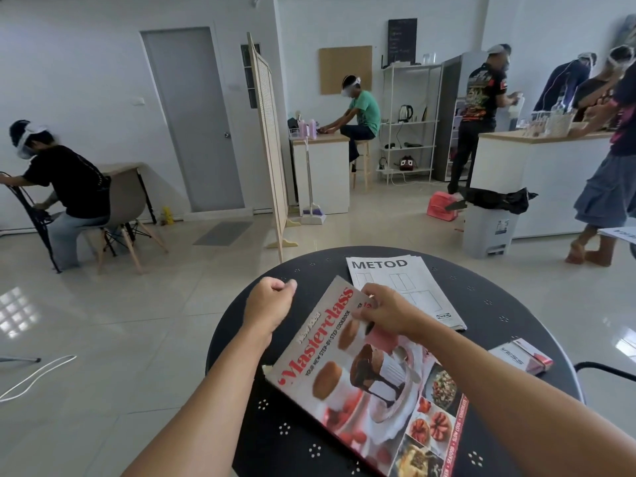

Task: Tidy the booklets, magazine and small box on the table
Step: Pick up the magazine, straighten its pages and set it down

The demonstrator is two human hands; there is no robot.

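A "Masterclass" cookbook magazine (364,383) lies slanted across the round black table (299,438). My right hand (385,309) pinches its far top corner, lifting it slightly. My left hand (272,302) hovers as a fist just left of the magazine, holding nothing. Behind the right hand lies a white "METOD" booklet (409,280), flat, with more sheets under it. A small white and pink box marked "VESS" (521,356) rests near the table's right edge.
A grey pedal bin with a black bag (488,225) stands beyond the table on the right. A folding wicker screen (268,149) stands to the far left of it. Several people work at desks and counters around the room. A white cable (34,376) lies on the floor at left.
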